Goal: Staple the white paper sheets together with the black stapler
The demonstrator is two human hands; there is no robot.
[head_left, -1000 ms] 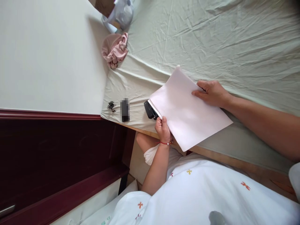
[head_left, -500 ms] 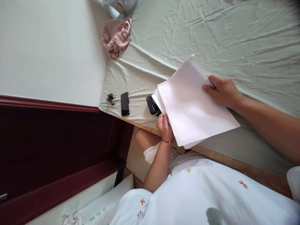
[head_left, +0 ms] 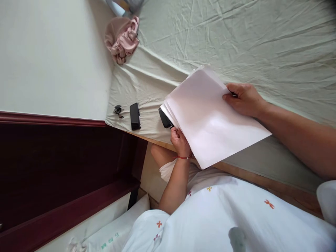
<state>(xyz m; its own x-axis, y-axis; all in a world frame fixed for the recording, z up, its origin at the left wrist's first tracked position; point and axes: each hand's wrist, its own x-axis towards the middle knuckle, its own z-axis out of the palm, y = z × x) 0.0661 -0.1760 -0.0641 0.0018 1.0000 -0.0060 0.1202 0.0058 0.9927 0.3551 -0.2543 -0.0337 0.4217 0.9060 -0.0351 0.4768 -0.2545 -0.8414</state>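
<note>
Two hands grip a fanned stack of white paper [head_left: 210, 119] above the edge of a bed [head_left: 262, 42].

The left hand [head_left: 179, 140] pinches the stack's lower corner; the right hand [head_left: 243, 99] clasps its far edge. A black stapler [head_left: 165, 118] lies just beside the sheets, near a small black case [head_left: 134, 116] and a pink cloth [head_left: 121, 39].

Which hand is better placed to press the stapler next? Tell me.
Left, probably: the left hand grips the paper stack at the corner right beside the stapler, while the right hand holds the far edge.
</note>
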